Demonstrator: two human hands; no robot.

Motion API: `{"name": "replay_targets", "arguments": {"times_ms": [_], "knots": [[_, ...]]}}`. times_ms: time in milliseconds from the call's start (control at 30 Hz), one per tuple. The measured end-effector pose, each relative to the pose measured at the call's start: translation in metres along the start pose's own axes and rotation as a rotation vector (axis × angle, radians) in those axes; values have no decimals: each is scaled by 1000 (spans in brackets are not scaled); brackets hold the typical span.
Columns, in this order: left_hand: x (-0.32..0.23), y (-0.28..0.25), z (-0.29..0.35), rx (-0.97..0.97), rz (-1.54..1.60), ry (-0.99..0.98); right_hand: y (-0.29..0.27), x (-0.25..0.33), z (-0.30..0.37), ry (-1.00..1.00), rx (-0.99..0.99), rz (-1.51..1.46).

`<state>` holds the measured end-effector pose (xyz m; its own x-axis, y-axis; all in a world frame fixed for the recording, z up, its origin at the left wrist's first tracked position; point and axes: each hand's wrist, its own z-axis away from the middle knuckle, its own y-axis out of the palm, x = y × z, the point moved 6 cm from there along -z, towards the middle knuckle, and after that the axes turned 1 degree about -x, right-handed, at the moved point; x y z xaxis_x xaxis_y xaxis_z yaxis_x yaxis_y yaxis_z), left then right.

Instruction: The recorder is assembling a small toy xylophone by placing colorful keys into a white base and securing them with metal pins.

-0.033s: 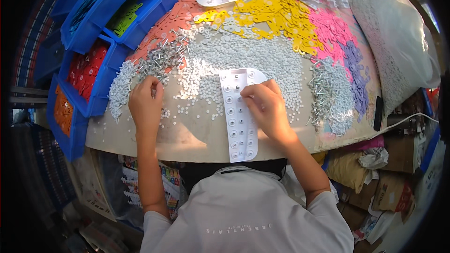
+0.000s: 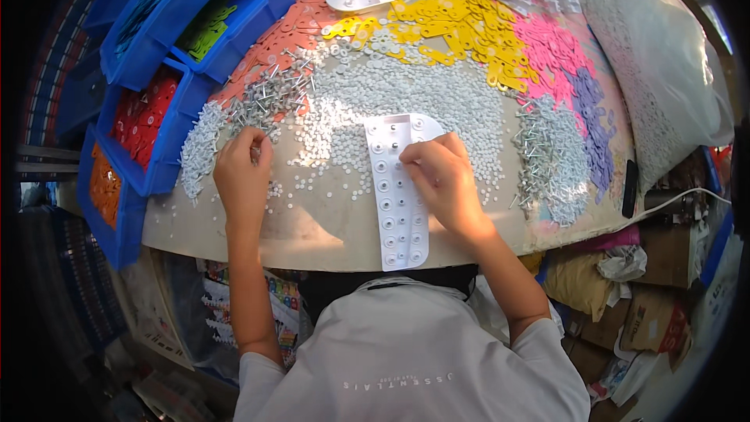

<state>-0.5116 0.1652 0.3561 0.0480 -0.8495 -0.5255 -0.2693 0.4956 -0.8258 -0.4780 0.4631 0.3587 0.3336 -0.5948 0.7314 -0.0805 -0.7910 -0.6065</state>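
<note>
A long white plastic plate point(image 2: 388, 219) lies lengthwise before me, with rows of round white seats and small pegs along it. My right hand point(image 2: 447, 176) is over its upper right part, thumb and forefinger pinched close to the middle row. Whatever those fingertips hold is too small to make out. My left hand point(image 2: 244, 162) rests at the near edge of a heap of metal pins point(image 2: 273, 94), its fingers curled together; their contents are hidden. Beside that hand lies a pile of small white pieces point(image 2: 201, 148). Small white discs point(image 2: 414, 82) spread beyond the plate.
Blue bins point(image 2: 173, 129) with coloured parts stand at the left. Yellow tabs point(image 2: 461, 19), pink tabs point(image 2: 551, 51) and purple tabs point(image 2: 591, 121) arc across the far side. More pins point(image 2: 555, 160) lie right, near a dark bar point(image 2: 630, 189) and a filled plastic bag point(image 2: 652, 70).
</note>
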Motion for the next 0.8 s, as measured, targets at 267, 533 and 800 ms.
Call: {"name": "replay_targets", "arguments": {"times_ms": [267,533,800], "knots": [[-70,-5,19,9,360,299,-5,14,-1,-193,74,222],[-106,37,43,243,635,327,-107,-70,-34,37,-246,756],[-123,63,52,193,567,544,-112,-134,-36,162,-129,843]]}}
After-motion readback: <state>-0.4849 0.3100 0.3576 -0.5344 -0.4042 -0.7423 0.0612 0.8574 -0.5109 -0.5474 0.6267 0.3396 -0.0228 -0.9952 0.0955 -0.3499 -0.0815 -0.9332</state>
